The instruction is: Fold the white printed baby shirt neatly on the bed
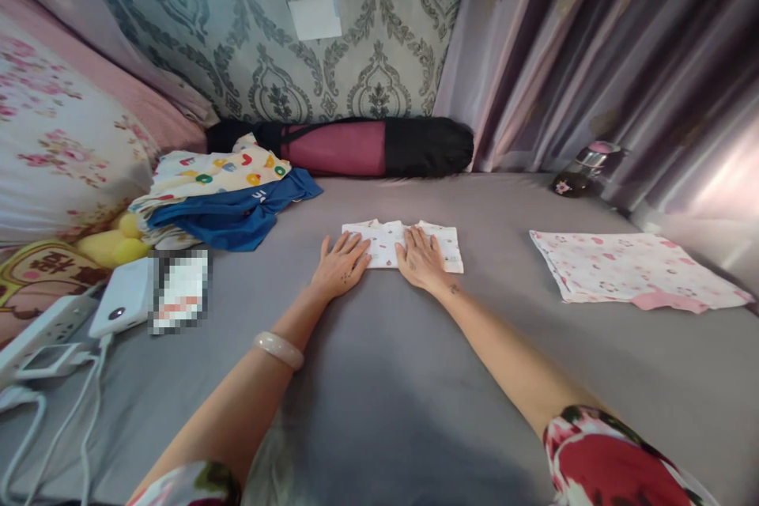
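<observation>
A small white printed garment [385,245], folded into a flat strip, lies on the grey sheet [379,348] in front of me. My left hand [342,264] rests flat on its left end, fingers stretched out. On its middle and right part lies my right hand [422,257], palm down with the fingers spread. Parts of the cloth are hidden under both hands, and neither hand grips it. A pale bangle [278,349] circles my left wrist.
Crumpled clothes lie at the left: a patterned cream one [219,170] over a blue one [237,209]. A power bank [124,296] and power strip [53,324] with cables sit nearer. Rightward are a folded pink-and-white cloth [634,265] and a dark bottle [584,170]. A long black-and-maroon bag [337,146] lines the wall.
</observation>
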A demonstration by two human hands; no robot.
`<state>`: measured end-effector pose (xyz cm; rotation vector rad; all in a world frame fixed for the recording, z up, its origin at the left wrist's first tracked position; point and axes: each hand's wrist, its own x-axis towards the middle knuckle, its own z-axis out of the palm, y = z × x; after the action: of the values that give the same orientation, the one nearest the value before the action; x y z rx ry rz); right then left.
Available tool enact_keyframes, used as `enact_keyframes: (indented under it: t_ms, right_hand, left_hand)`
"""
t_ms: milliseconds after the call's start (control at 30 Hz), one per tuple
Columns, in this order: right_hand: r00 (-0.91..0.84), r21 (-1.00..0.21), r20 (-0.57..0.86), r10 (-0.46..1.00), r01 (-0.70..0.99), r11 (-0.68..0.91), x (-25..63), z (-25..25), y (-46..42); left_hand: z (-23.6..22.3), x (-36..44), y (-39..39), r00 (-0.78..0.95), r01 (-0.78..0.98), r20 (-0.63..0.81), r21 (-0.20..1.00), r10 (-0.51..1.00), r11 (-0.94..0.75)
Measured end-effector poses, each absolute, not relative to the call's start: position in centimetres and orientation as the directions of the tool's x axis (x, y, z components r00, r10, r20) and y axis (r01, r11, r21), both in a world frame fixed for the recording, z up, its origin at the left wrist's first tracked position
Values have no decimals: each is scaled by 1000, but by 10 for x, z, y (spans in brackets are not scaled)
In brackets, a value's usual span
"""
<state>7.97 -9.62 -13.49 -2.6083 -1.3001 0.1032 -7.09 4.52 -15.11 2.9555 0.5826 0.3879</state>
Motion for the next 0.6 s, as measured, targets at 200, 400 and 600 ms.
enact_keyframes:
  t_ms: [200, 400, 600]
  right_hand:
    - [606, -229, 60, 793, 782, -580, 79, -139, -95]
    - [593, -278, 3, 805, 774, -569, 80, -132, -97]
    - [601, -250, 38, 798, 779, -575, 94, -128, -114]
  left_hand:
    - [-151, -71, 45, 892, 360, 238, 141, 384, -922]
    - [-151, -71, 47, 896, 364, 222, 130, 385, -922]
    - [-153, -71, 47, 897, 361, 220, 136, 384, -923]
